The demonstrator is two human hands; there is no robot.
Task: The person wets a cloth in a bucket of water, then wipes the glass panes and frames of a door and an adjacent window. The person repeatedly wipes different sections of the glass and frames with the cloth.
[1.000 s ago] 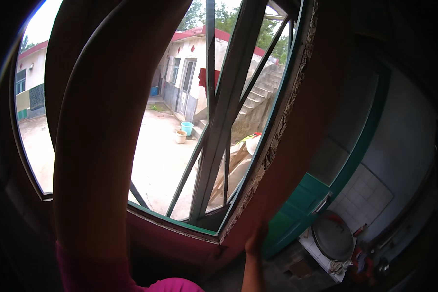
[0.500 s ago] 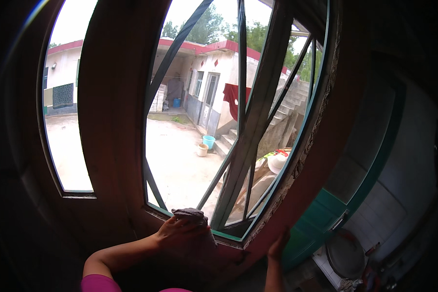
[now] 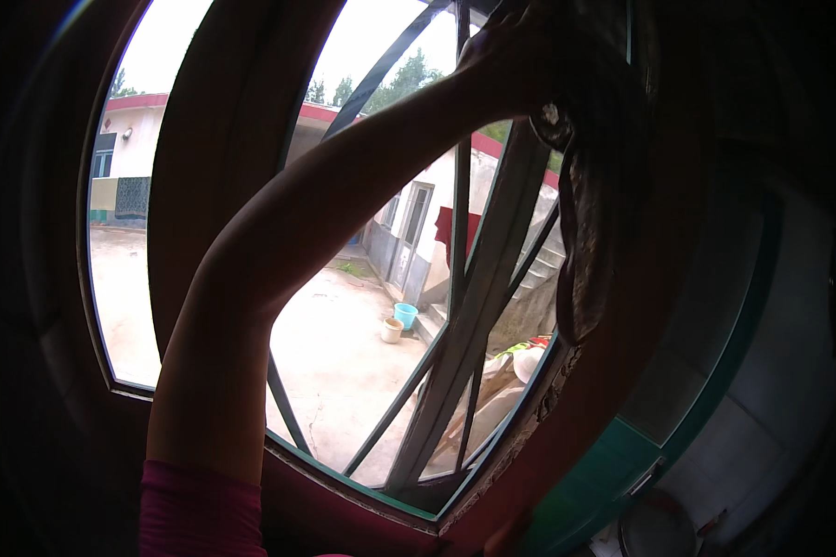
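Dk cloth [image 3: 587, 246], grn door [image 3: 596, 472].

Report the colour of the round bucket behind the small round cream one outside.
Light blue; the bucket shows best in the head view.

Bright daylight through window [image 3: 372, 371]; sky [image 3: 372, 28] blown out; dim indoors; edges curved, dark.

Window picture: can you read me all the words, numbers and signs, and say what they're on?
None: I can read no words, numbers or signs anywhere.
Blue bucket, green door: no lettering I can see.
White door: any marks are too small.
Dark cloth: too dim to tell.
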